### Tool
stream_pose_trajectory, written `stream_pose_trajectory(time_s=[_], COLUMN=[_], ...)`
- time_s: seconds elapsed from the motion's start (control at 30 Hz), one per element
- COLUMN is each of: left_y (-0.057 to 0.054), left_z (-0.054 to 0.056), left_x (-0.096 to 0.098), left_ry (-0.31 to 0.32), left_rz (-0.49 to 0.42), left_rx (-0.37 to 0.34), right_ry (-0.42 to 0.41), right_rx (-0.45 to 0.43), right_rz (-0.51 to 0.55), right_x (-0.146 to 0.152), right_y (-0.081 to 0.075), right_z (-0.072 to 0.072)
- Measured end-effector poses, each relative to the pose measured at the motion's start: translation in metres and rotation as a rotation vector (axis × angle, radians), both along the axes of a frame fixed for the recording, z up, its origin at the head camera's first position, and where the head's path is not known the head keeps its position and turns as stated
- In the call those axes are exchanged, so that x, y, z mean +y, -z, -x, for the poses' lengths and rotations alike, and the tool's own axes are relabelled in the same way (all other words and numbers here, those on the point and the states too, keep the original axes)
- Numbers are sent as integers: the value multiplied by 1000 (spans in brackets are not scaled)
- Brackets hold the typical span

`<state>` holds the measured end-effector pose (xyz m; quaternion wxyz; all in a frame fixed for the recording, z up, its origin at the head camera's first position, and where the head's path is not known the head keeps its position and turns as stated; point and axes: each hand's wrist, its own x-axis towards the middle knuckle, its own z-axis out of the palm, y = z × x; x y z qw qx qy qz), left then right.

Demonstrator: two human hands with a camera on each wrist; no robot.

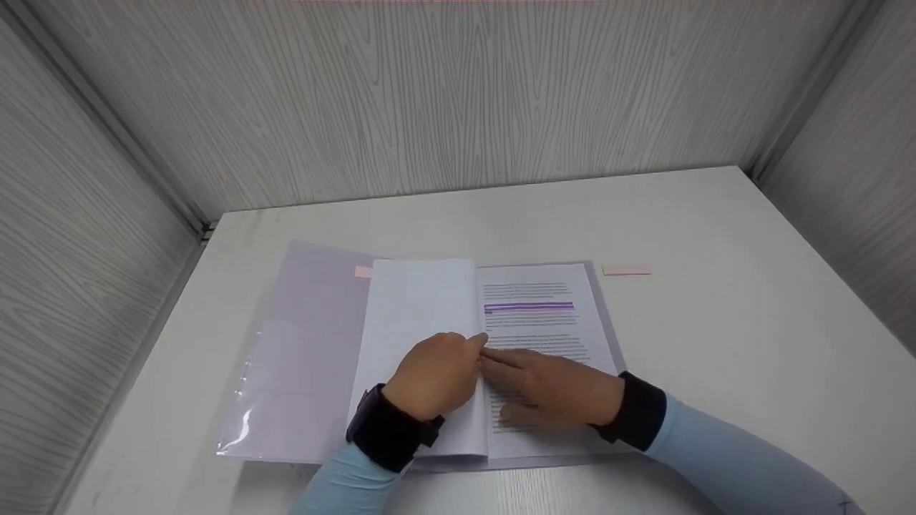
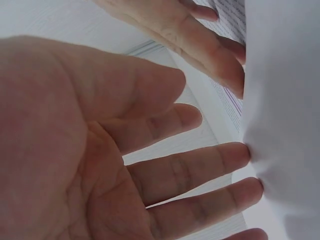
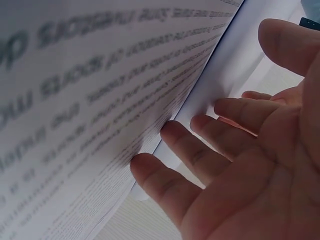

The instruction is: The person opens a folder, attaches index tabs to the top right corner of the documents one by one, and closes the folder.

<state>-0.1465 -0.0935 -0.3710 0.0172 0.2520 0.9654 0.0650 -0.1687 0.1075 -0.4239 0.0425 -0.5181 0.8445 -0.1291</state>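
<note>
A stapled-looking set of printed sheets lies spread in a translucent lilac folder [image 1: 308, 357]. On its right is a printed page [image 1: 537, 336] with purple highlighted lines [image 1: 529, 307]; on its left, a blank white page [image 1: 422, 300] is folded over. My left hand [image 1: 438, 375] rests on the blank page beside the fold. In the left wrist view its extended fingertips [image 2: 240, 155] press into the white paper. My right hand [image 1: 554, 390] lies over the printed text, its straight fingers reaching the fold. The right wrist view has its fingertips [image 3: 172, 131] touching paper along the crease.
A pink strip [image 1: 627, 270] lies on the white table [image 1: 715, 322], right of the folder. Another pink tab [image 1: 363, 272] shows at the blank page's upper left edge. Wood-grain panels [image 1: 458, 93] stand at the back and both sides.
</note>
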Motion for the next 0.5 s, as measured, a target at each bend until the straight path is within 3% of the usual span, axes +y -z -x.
stream_pose_trajectory(time_s=[0.27,0.5], left_y=[1,0], left_z=[1,3], left_x=[1,1], left_ry=[17,8], left_rz=[21,16], left_rx=[2,-19], right_ry=[58,56], right_rx=[-34,-26], right_rz=[-49,-53], right_x=[1,1], right_y=[1,-1], right_z=[0,0])
